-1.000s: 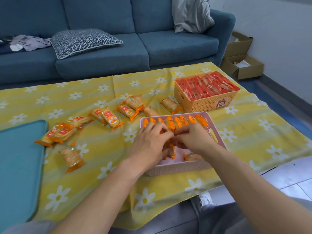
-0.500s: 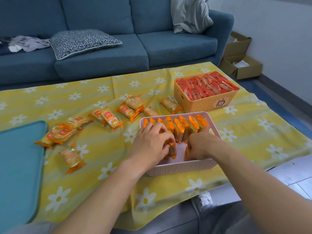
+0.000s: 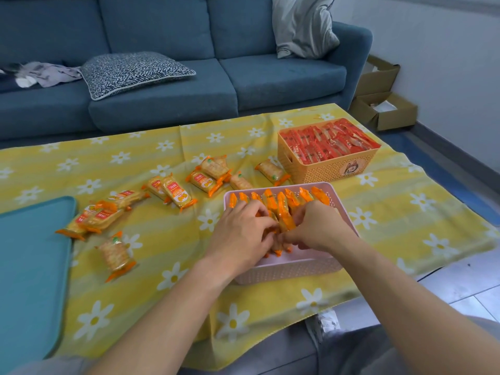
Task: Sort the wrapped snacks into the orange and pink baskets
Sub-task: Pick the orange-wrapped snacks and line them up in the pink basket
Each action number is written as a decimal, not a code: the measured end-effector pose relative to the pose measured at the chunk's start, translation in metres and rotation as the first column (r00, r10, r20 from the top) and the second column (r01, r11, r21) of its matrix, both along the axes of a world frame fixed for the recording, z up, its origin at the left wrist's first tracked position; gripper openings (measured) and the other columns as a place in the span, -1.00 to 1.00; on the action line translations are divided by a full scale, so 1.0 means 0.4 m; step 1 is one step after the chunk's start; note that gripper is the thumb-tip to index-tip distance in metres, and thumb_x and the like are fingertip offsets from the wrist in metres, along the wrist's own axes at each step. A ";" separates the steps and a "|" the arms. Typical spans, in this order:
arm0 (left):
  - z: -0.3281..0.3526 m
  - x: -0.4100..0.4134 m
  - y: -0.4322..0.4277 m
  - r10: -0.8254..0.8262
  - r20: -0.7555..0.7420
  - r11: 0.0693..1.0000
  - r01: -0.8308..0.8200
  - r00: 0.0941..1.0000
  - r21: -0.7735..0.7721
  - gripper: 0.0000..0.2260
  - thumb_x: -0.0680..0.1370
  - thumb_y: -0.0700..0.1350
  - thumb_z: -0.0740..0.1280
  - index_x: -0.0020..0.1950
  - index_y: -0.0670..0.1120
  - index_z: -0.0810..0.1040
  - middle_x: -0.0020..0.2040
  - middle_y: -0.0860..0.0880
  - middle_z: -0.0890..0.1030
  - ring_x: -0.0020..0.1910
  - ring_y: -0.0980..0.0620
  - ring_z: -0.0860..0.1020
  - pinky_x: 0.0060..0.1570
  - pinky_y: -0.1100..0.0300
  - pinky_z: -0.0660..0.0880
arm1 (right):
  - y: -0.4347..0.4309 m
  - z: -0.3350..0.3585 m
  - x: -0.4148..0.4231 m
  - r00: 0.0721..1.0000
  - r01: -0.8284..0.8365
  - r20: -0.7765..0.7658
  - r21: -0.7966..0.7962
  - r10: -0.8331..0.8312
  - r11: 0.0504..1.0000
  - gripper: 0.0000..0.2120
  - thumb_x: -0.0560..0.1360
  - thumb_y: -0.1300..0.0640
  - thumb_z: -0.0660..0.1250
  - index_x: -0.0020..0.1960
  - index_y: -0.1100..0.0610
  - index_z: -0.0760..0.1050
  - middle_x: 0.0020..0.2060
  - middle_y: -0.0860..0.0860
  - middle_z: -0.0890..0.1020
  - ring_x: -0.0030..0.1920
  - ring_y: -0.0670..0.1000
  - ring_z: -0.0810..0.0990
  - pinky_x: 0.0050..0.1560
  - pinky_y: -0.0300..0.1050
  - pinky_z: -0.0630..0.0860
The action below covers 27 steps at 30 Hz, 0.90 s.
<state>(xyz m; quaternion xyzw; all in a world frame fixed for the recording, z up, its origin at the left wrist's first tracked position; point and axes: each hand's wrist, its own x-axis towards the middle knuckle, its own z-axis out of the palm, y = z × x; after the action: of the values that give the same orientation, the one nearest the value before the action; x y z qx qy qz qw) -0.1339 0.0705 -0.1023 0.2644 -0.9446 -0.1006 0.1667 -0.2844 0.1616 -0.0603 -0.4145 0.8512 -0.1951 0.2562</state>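
Observation:
The pink basket (image 3: 295, 269) sits at the near edge of the yellow flowered cloth, with a row of orange-wrapped snacks (image 3: 281, 205) standing upright inside. Both hands are in it. My left hand (image 3: 242, 235) and my right hand (image 3: 318, 226) meet at the middle of the row, fingers curled round the orange packets. The orange basket (image 3: 328, 169) stands behind it, filled with red-wrapped snacks (image 3: 327, 143). Several orange-wrapped cracker packs lie loose on the cloth to the left, among them a pack (image 3: 177, 193) and a pack (image 3: 116, 255).
A teal tray (image 3: 29, 266) lies at the left edge of the cloth. A blue sofa (image 3: 167, 96) with a patterned cushion runs along the far side. Open cardboard boxes (image 3: 384, 112) stand on the floor at the right.
My right hand has come up from the basket's near right corner to the middle of the row, meeting my left hand. The packets there now stand closer together.

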 end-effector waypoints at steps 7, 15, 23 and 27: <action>0.009 0.004 0.000 -0.022 0.034 1.000 0.021 0.999 0.008 -0.74 0.53 0.10 0.30 0.17 0.15 0.65 0.14 0.13 0.53 0.15 0.02 0.47 0.11 0.06 0.36 | -0.011 -0.019 -0.008 0.999 -0.035 0.023 -0.015 0.035 0.999 -0.82 0.39 0.19 0.44 -0.31 0.28 0.59 -0.42 0.08 0.69 -0.33 0.10 0.71 -0.25 -0.01 0.68; 0.046 0.057 -0.002 -0.022 -0.080 0.997 0.028 0.997 0.073 -0.72 0.51 -0.01 0.33 0.19 0.07 0.66 0.21 0.14 0.61 0.18 0.06 0.56 0.11 0.10 0.51 | -0.018 -0.017 0.020 0.942 -0.056 -0.333 -0.014 0.048 0.998 -0.58 0.43 -0.04 0.46 -0.40 0.09 0.31 -0.41 0.04 0.47 -0.29 0.15 0.54 -0.52 -0.17 0.16; 0.063 0.341 -0.117 0.443 0.125 0.877 -0.458 0.888 0.143 -0.81 0.52 -0.08 0.34 0.08 0.15 0.61 0.06 0.12 0.56 0.12 0.00 0.54 0.03 0.11 0.47 | -0.071 0.061 0.244 0.871 -0.288 -0.457 -0.177 0.180 0.941 -0.82 0.51 -0.01 0.27 -0.11 0.06 0.58 -0.25 0.05 0.65 -0.15 0.17 0.65 -0.29 -0.07 0.51; 0.001 0.450 -0.184 0.584 0.412 0.689 -0.695 0.700 0.204 -0.62 0.54 0.13 0.35 0.37 0.18 0.50 0.42 -0.05 0.35 0.36 -0.20 0.36 0.36 -0.02 0.32 | -0.201 0.015 0.362 0.913 -0.390 -0.208 -0.192 0.351 0.901 -0.81 0.49 0.10 0.26 -0.06 0.09 0.64 -0.12 0.08 0.70 -0.03 0.17 0.65 -0.08 0.00 0.59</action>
<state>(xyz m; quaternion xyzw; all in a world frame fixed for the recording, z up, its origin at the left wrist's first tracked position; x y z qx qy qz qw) 0.0461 -0.0032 -0.1019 0.6182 -0.7705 -0.1551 -0.0102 -0.1396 0.0811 -0.0542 -0.6109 0.7468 -0.2038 0.1662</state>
